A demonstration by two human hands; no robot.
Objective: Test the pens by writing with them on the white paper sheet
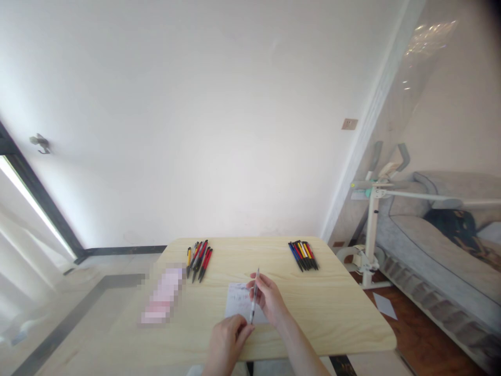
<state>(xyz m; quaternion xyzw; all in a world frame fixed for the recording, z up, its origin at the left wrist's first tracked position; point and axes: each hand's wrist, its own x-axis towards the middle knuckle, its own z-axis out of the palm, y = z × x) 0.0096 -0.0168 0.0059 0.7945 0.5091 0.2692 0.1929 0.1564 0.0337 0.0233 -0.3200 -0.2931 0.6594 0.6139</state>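
A slim clear pen [254, 303] stands nearly upright in front of me, above the near middle of the table. My right hand [271, 298] has its fingers closed around the pen's upper part. At the pen's lower end my left hand [227, 338] is closed, with thumb and forefinger pinching the tip. Beneath both hands lies a white sheet of paper [233, 305] with red and dark handwriting, partly covered by them.
On the pale wooden table [332, 313], a loose bunch of pens [200, 257] lies at the back left and a tighter row of pens [302, 256] at the back right. A blurred pink item [164, 295] is at the left edge. Exercise equipment [371, 230] stands to the right.
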